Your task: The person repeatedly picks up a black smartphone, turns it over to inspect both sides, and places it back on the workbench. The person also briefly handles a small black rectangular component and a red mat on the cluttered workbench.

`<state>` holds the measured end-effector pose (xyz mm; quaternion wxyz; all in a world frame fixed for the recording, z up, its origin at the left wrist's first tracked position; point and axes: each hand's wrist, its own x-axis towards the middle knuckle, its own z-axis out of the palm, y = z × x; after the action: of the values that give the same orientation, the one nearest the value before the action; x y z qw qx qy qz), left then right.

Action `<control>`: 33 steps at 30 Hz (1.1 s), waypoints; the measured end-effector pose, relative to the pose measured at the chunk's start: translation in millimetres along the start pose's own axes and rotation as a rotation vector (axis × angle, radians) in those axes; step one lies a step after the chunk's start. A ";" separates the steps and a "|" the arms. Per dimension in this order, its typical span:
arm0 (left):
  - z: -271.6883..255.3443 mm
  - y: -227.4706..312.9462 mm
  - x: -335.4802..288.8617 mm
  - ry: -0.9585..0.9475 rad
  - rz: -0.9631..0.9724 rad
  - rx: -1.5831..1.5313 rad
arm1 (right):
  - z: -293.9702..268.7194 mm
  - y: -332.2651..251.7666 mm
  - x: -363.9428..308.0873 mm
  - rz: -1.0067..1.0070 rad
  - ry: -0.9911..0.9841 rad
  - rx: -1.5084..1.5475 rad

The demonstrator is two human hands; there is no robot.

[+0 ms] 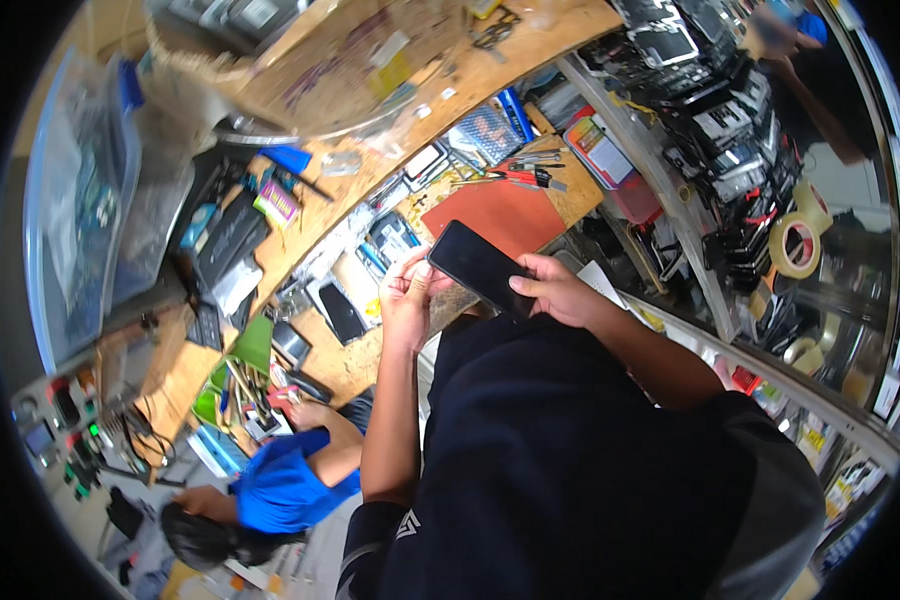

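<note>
A black smartphone (480, 268) is held at a slant in front of my body, its dark screen facing up. My right hand (560, 291) grips its right end, the thumb lying across the screen and the other fingers mostly hidden. Close by the phone's left end is my left hand (406, 300), thumb and fingers drawn together. What those fingertips pinch, if anything, is too small to make out. Beneath the phone, a reddish-brown work mat (500, 212) lies on the wooden bench.
Screwdrivers and red-handled tools (530, 172) lie beyond the mat. Another phone (340, 310) rests left of my left hand. A co-worker in a blue shirt (292, 482) sits at lower left. A glass case (850, 265) with tape rolls (795, 246) stands at right; a large cardboard box (340, 75) is at the back.
</note>
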<state>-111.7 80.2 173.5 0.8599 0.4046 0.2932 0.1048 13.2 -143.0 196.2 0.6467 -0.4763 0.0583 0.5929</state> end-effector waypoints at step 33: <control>45.1 65.0 -90.7 -0.274 0.483 0.003 | 104.8 -17.7 -110.0 -0.612 -0.108 -0.969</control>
<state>-154.5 56.0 283.4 0.8411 0.4744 0.0695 0.2504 -55.5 -146.7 332.8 0.4988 -0.6824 -0.3938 0.3612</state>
